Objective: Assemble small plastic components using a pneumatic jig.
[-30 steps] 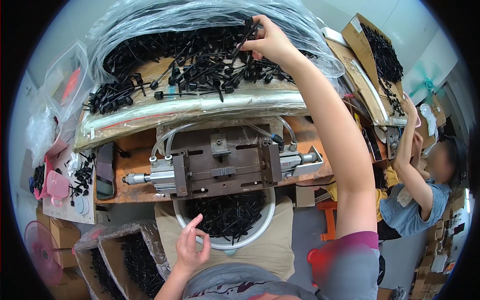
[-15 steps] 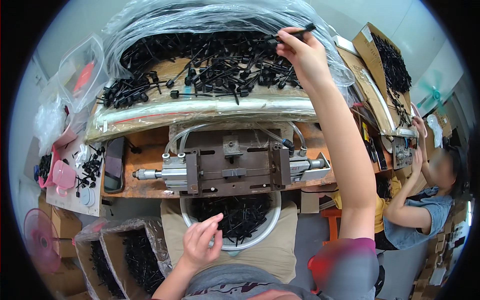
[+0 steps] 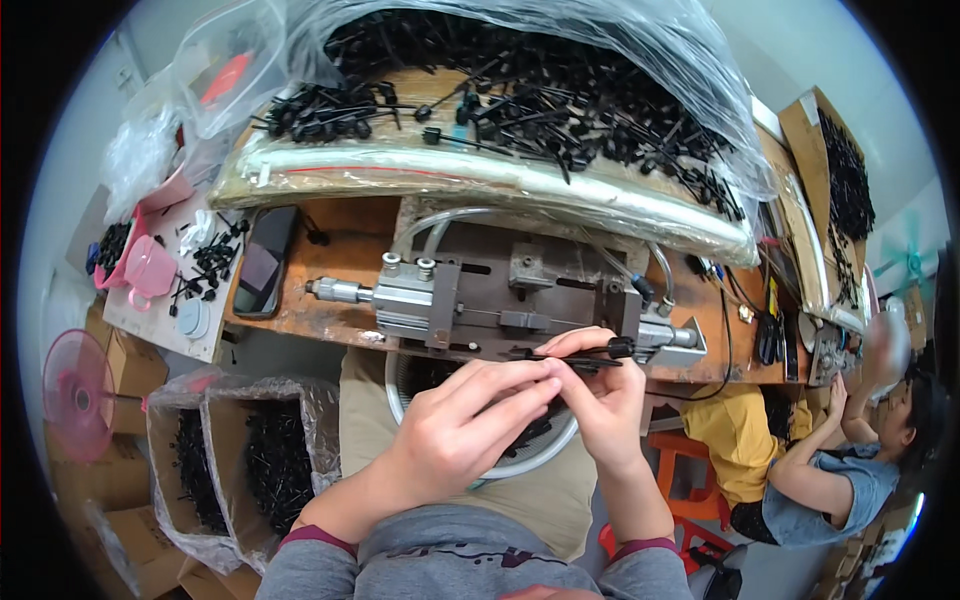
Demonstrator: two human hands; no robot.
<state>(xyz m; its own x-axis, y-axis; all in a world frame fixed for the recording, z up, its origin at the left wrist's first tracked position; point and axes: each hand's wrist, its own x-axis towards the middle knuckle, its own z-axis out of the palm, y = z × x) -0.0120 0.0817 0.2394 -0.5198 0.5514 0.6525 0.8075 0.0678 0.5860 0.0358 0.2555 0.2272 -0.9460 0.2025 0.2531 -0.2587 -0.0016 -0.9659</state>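
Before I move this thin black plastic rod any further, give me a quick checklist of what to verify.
1. Thin black plastic rod pinched by both hands: ok.
2. Right hand near the rod's knobbed end: ok.
3. Left hand fingertips on the rod: ok.
4. Grey metal press fixture slot free of parts: cannot tell.
5. Round white bowl of black parts sits under the hands: ok.
6. Black phone lies apart from the fixture: ok.

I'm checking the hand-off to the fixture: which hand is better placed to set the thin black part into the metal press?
Probably the right hand: it pinches the black part right beside the press; the left hand only steadies it.
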